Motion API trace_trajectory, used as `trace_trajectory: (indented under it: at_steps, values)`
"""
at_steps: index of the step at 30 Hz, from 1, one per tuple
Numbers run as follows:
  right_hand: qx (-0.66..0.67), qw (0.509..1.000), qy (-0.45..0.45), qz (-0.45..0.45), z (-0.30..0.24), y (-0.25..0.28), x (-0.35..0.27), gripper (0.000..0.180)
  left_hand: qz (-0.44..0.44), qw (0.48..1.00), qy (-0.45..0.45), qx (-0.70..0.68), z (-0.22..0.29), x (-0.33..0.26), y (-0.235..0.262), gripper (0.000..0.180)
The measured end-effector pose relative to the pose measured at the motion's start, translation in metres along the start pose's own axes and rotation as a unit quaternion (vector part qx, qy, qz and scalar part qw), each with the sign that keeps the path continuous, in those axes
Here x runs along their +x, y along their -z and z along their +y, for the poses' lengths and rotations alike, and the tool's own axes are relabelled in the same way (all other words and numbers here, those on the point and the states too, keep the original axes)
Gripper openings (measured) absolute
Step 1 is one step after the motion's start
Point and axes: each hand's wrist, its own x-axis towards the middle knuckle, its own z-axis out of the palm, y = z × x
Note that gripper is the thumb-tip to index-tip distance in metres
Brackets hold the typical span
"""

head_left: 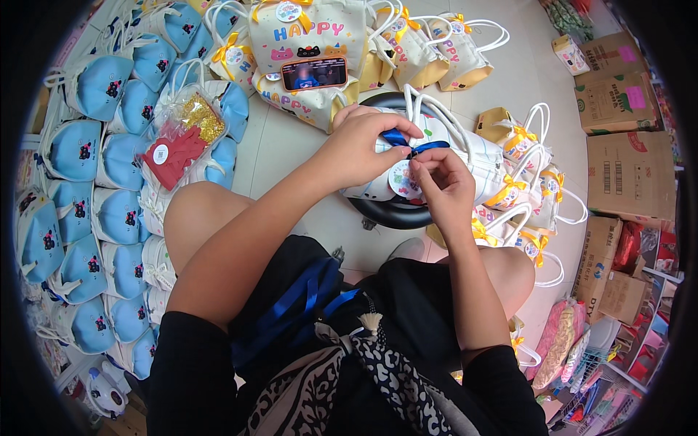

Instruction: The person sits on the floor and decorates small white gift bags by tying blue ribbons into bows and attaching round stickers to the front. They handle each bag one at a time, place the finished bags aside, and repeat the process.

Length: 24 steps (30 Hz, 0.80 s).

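Note:
A white gift bag (pixel 488 161) with rope handles lies on a black round stool (pixel 392 216) between my knees. At its near side, my left hand (pixel 361 144) and my right hand (pixel 449 187) meet over a blue ribbon bow (pixel 435 146). The left thumb and fingers pinch the ribbon at the knot. My right fingertips are closed on it just beside, at the lower right. A round printed tag (pixel 403 180) hangs right below the knot. More lengths of blue ribbon (pixel 309 294) drape across my lap.
Rows of blue bags (pixel 102 87) fill the left side, with a clear packet of red gloves (pixel 174 156) on them. Cream bags with yellow bows (pixel 462 51) stand behind and to the right. A phone (pixel 314 73) leans on one. Cardboard boxes (pixel 631 178) line the right.

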Motion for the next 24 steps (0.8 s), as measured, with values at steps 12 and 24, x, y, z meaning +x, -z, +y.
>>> trace_trajectory:
  at_steps: [12,24]
  values:
    - [0.004,1.000,0.000,0.003,-0.0019,-0.0014,0.0002,0.010,0.003,1.000,0.003,-0.015,-0.0011,0.0003,-0.0007,0.026]
    - [-0.003,0.999,0.035,0.032,0.0031,-0.0070,-0.0030,0.010,-0.031,0.993,0.036,-0.104,-0.0058,0.0044,-0.0024,0.027]
